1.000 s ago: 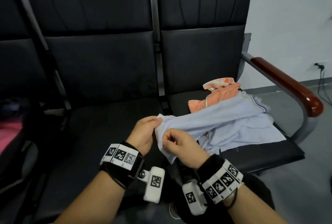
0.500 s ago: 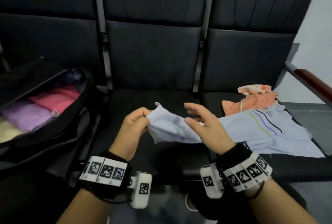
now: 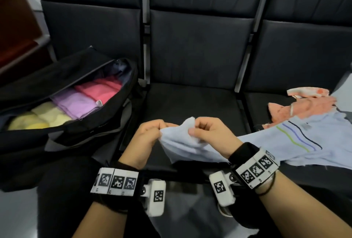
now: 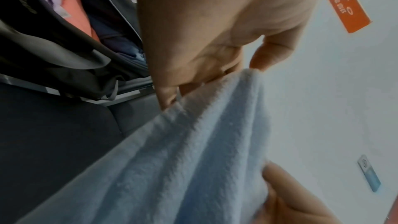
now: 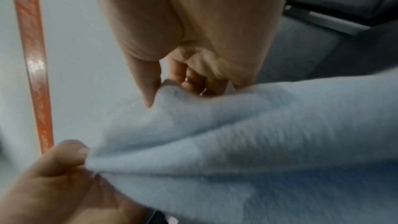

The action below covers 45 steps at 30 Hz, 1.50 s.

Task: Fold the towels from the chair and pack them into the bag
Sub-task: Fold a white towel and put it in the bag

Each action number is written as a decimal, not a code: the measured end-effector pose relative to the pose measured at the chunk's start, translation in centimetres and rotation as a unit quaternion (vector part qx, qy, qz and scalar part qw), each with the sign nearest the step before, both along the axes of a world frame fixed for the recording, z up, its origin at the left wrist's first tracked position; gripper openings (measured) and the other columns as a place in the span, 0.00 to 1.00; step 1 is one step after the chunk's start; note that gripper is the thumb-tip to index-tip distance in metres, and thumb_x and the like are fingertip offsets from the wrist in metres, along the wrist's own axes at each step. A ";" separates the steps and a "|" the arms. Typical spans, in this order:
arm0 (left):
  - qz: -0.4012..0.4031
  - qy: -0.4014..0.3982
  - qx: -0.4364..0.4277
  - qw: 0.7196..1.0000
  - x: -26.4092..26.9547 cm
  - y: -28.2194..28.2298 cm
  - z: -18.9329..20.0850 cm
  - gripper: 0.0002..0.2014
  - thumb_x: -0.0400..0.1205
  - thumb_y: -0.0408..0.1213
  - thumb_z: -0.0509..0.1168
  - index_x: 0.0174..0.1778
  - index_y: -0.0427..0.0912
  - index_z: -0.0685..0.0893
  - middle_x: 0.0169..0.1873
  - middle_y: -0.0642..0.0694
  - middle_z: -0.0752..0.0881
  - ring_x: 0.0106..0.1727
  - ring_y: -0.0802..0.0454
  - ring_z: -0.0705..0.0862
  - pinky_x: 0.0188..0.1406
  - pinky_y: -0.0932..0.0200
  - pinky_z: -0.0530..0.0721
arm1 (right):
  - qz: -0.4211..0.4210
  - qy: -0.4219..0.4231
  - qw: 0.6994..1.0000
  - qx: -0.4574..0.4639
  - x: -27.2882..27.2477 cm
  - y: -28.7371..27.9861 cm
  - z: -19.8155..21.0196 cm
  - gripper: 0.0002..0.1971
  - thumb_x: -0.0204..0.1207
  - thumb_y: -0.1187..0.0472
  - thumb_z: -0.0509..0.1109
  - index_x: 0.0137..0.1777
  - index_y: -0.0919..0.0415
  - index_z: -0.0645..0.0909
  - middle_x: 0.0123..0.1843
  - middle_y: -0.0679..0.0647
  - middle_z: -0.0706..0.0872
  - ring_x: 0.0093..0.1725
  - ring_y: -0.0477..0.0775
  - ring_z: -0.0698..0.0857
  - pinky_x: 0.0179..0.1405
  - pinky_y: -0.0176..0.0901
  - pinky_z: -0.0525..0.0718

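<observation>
A pale blue towel (image 3: 276, 146) with thin coloured stripes trails from the right seat across to the middle seat. My left hand (image 3: 150, 134) pinches its near end, and my right hand (image 3: 205, 133) grips the same bunched end just to the right. The wrist views show the blue towel (image 4: 172, 159) pinched by curled fingers (image 5: 193, 81). An orange towel (image 3: 301, 108) lies crumpled on the right seat behind the blue one. The open black bag (image 3: 80, 134) sits on the left seat with folded pink (image 3: 101, 89), purple (image 3: 76, 104) and yellow towels (image 3: 38, 119) inside.
A row of dark padded seats (image 3: 190, 104) runs across the view, with metal dividers between them. A reddish-brown wooden piece (image 3: 17, 28) stands at the far left behind the bag. My dark-clad legs (image 3: 66, 190) are below the seat edge.
The view has swung left, bringing the bag fully into sight. My right hand, open half a second ago, has closed on the blue towel's end beside my left hand.
</observation>
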<state>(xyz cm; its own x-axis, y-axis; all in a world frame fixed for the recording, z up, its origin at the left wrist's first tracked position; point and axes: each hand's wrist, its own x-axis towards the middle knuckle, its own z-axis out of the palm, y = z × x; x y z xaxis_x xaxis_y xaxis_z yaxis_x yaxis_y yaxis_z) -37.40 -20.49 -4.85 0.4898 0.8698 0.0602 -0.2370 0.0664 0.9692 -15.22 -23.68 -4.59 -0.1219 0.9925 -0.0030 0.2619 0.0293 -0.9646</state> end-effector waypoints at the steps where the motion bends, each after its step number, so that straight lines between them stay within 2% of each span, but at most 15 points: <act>1: 0.018 0.022 -0.006 1.000 -0.1 0.1 -0.1 0.05 0.67 0.31 0.58 0.26 0.34 0.72 0.38 0.35 0.88 0.43 0.46 0.85 0.41 0.59 0.80 | -0.021 0.003 1.000 0.018 0.1 0.0 0.1 0.10 0.77 0.58 0.73 0.36 0.59 0.81 0.31 0.48 0.77 0.32 0.42 0.74 0.34 0.31 0.72; 4: 0.072 0.097 -0.007 0.993 -0.2 0.3 -0.6 0.13 0.69 0.33 0.59 0.27 0.25 0.70 0.29 0.30 0.72 0.38 0.42 0.71 0.40 0.52 0.68 | -0.038 -0.027 0.996 0.070 0.2 0.1 1.2 0.10 0.78 0.55 0.72 0.39 0.58 0.80 0.33 0.52 0.79 0.34 0.43 0.76 0.36 0.32 0.75; 5: 0.071 0.113 -0.006 0.991 0.0 0.2 -0.6 0.14 0.71 0.35 0.60 0.31 0.22 0.75 0.32 0.29 0.75 0.40 0.41 0.73 0.42 0.49 0.70 | -0.034 -0.048 0.995 0.082 0.1 0.1 1.4 0.09 0.79 0.55 0.72 0.40 0.57 0.80 0.34 0.55 0.80 0.36 0.44 0.77 0.37 0.35 0.76; 7: 0.048 0.127 0.012 0.991 0.6 -0.1 -0.1 0.13 0.76 0.38 0.63 0.43 0.31 0.87 0.42 0.34 0.87 0.46 0.43 0.83 0.48 0.50 0.80 | -0.024 -0.094 0.990 0.099 -0.5 -0.1 1.9 0.07 0.79 0.55 0.71 0.40 0.53 0.80 0.35 0.51 0.81 0.36 0.43 0.78 0.38 0.36 0.77; 9: 0.018 0.131 0.039 0.991 1.5 -0.5 0.7 0.11 0.78 0.43 0.68 0.52 0.43 0.90 0.50 0.44 0.92 0.54 0.50 0.89 0.55 0.55 0.86 | -0.011 -0.128 0.986 0.105 -1.1 -0.4 1.9 0.07 0.79 0.56 0.72 0.40 0.51 0.81 0.33 0.45 0.80 0.34 0.41 0.77 0.36 0.35 0.77; 11: 0.004 0.153 0.080 0.985 2.1 -0.6 1.2 0.11 0.80 0.40 0.73 0.56 0.44 0.89 0.53 0.43 0.92 0.58 0.47 0.90 0.60 0.48 0.88 | -0.002 -0.142 0.984 0.107 -1.5 -0.6 1.7 0.07 0.80 0.58 0.72 0.40 0.52 0.82 0.31 0.43 0.79 0.31 0.40 0.75 0.34 0.34 0.75; 15: 0.033 0.198 0.137 0.970 2.1 -0.3 1.5 0.05 0.81 0.33 0.74 0.51 0.41 0.88 0.47 0.41 0.91 0.51 0.39 0.90 0.55 0.36 0.88 | -0.018 -0.153 0.981 0.116 -1.7 -0.8 1.5 0.07 0.80 0.56 0.73 0.40 0.49 0.82 0.30 0.42 0.81 0.30 0.40 0.77 0.32 0.31 0.74; 21: 0.158 0.126 0.146 0.968 0.1 1.1 1.3 0.07 0.81 0.27 0.69 0.40 0.44 0.85 0.36 0.53 0.88 0.40 0.61 0.84 0.43 0.66 0.80 | -0.022 -0.212 0.972 0.098 -0.5 -1.7 -0.7 0.10 0.79 0.56 0.73 0.36 0.51 0.80 0.31 0.46 0.80 0.32 0.43 0.77 0.33 0.33 0.73; 23: 0.218 0.084 0.125 0.964 -1.2 1.9 1.5 0.06 0.80 0.33 0.68 0.41 0.48 0.84 0.36 0.55 0.87 0.41 0.58 0.82 0.43 0.64 0.79 | -0.028 -0.236 0.966 0.099 0.9 -2.3 -1.4 0.14 0.78 0.57 0.73 0.32 0.51 0.76 0.28 0.46 0.76 0.31 0.44 0.75 0.32 0.35 0.71; 26: 0.338 0.059 0.121 0.932 -4.3 3.4 2.0 0.04 0.81 0.38 0.67 0.42 0.52 0.85 0.37 0.55 0.85 0.42 0.54 0.80 0.45 0.53 0.78 | -0.043 -0.258 0.961 0.094 3.9 -3.0 -1.6 0.11 0.76 0.58 0.76 0.33 0.53 0.80 0.29 0.46 0.80 0.32 0.43 0.78 0.34 0.38 0.74; 30: 0.462 0.038 0.123 0.877 -7.6 5.2 2.9 0.04 0.81 0.41 0.67 0.40 0.53 0.84 0.36 0.56 0.84 0.38 0.63 0.80 0.44 0.62 0.79 | -0.118 -0.241 0.960 0.080 7.8 -3.1 -1.1 0.12 0.71 0.59 0.80 0.32 0.50 0.80 0.29 0.45 0.81 0.31 0.39 0.77 0.34 0.39 0.74; 33: 0.462 0.059 0.109 0.878 -7.4 5.7 2.6 0.05 0.82 0.40 0.66 0.40 0.53 0.83 0.35 0.54 0.83 0.36 0.63 0.80 0.38 0.67 0.80 | -0.130 -0.233 0.961 0.074 8.1 -2.9 -1.0 0.13 0.69 0.59 0.81 0.32 0.51 0.79 0.29 0.43 0.81 0.30 0.39 0.77 0.31 0.33 0.72; 37: 0.456 0.083 0.093 0.881 -6.0 5.2 1.9 0.08 0.83 0.37 0.65 0.38 0.51 0.82 0.31 0.59 0.81 0.30 0.69 0.77 0.31 0.73 0.77 | -0.109 -0.179 0.977 0.040 6.9 -2.8 -1.4 0.10 0.71 0.59 0.81 0.35 0.55 0.81 0.31 0.46 0.81 0.33 0.41 0.78 0.35 0.39 0.76; 40: 0.495 0.083 0.088 0.860 -6.0 5.1 1.3 0.09 0.81 0.36 0.64 0.35 0.48 0.79 0.28 0.55 0.75 0.27 0.67 0.71 0.29 0.70 0.73 | -0.110 -0.128 0.985 0.016 6.6 -3.1 -1.6 0.10 0.73 0.57 0.79 0.34 0.55 0.83 0.30 0.42 0.81 0.32 0.39 0.78 0.34 0.33 0.75; 45: 0.491 0.111 0.069 0.861 -6.3 5.1 0.9 0.08 0.80 0.34 0.63 0.35 0.48 0.79 0.31 0.50 0.76 0.36 0.54 0.74 0.34 0.60 0.73 | -0.085 -0.062 0.994 -0.002 6.7 -4.2 -1.2 0.10 0.80 0.59 0.73 0.38 0.60 0.83 0.34 0.48 0.82 0.36 0.45 0.78 0.41 0.42 0.77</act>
